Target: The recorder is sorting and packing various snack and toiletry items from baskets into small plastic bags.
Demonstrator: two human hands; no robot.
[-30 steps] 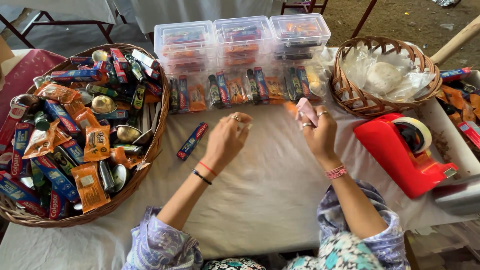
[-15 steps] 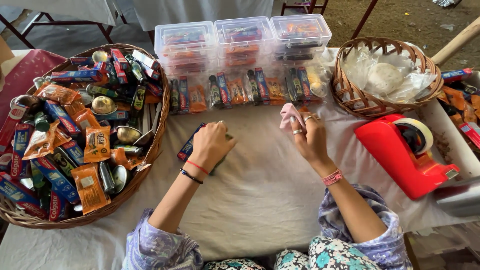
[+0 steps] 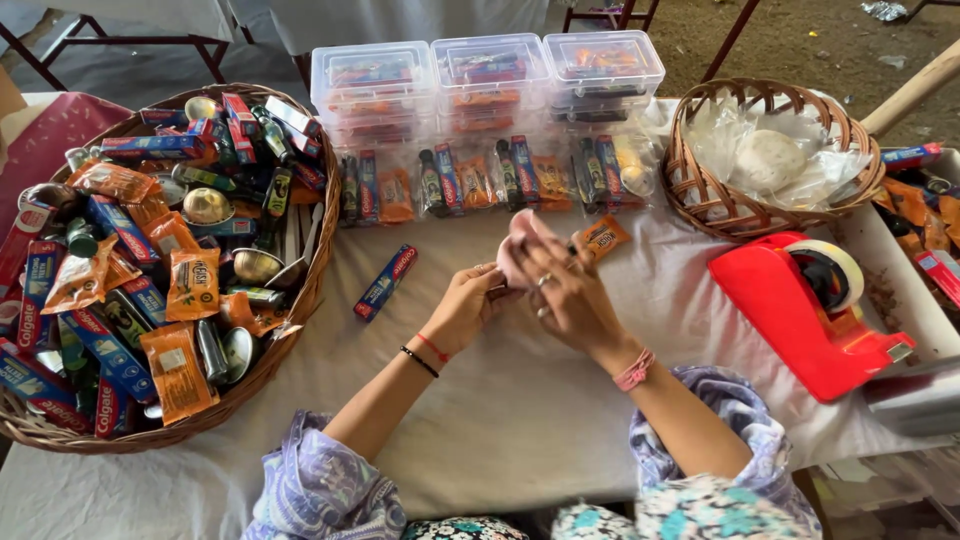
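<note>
Mid-bench, the left hand [image 3: 462, 308] and right hand [image 3: 560, 290] together grasp a small pink pouch [image 3: 518, 246], lifted for handling; a blue toothpaste box [image 3: 386, 282] lies beside the big wicker basket [image 3: 300, 290].

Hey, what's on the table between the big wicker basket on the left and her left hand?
In the head view, one small blue and red box lies on the white cloth between the large basket and the left hand; the stretch is otherwise bare.
</note>
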